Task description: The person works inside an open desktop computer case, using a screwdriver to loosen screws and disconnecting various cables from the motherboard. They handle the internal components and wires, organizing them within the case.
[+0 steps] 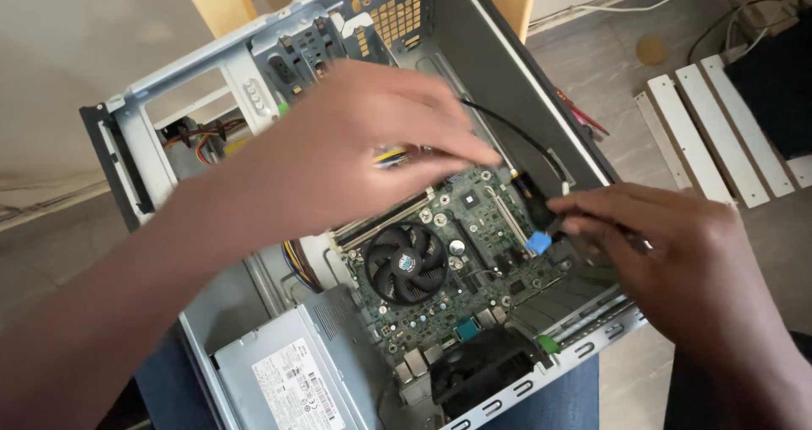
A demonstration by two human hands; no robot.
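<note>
An open desktop computer case [161,125] lies across my lap, its green motherboard [474,227] exposed. My left hand [355,142] reaches over the middle of the case, fingers together, tips touching coloured cables [391,156] near the memory slots [381,220]; whether it grips them is hidden. My right hand [668,252] sits at the case's right edge, fingers pinched on a black cable [507,130] that ends at a blue connector [538,243] over the board. A round black CPU fan [406,262] sits below my left hand.
A grey power supply [292,371] fills the near left corner, a black rear fan [478,371] beside it. A drive cage [304,49] sits at the far end. White slats [702,134] and loose cables [761,16] lie on the floor to the right.
</note>
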